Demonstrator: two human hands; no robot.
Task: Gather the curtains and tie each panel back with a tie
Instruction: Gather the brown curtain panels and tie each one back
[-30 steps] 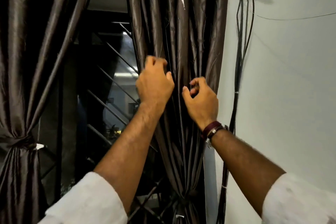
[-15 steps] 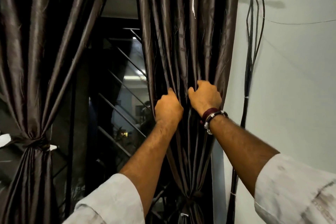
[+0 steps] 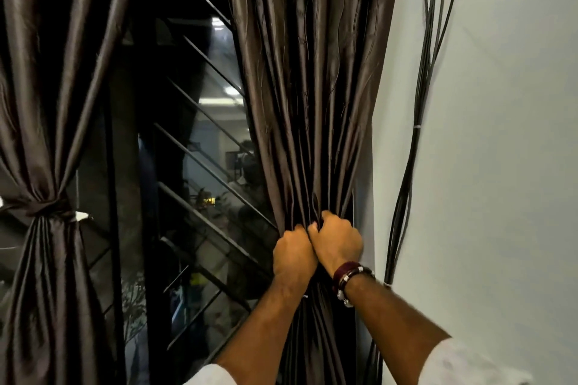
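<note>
2 hands, left (image 3: 294, 255) and right (image 3: 336, 241), grip clamped on gathered right curtain panel (image 3: 309, 87); no readable writing.

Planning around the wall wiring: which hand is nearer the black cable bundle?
Right. The right hand grips the right curtain panel on the side facing the black cable bundle; the left hand grips beside it, farther away.

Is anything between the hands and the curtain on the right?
No. Both the left hand and the right hand already grip the right curtain panel, bunching its folds. Nothing visible lies between them.
</note>
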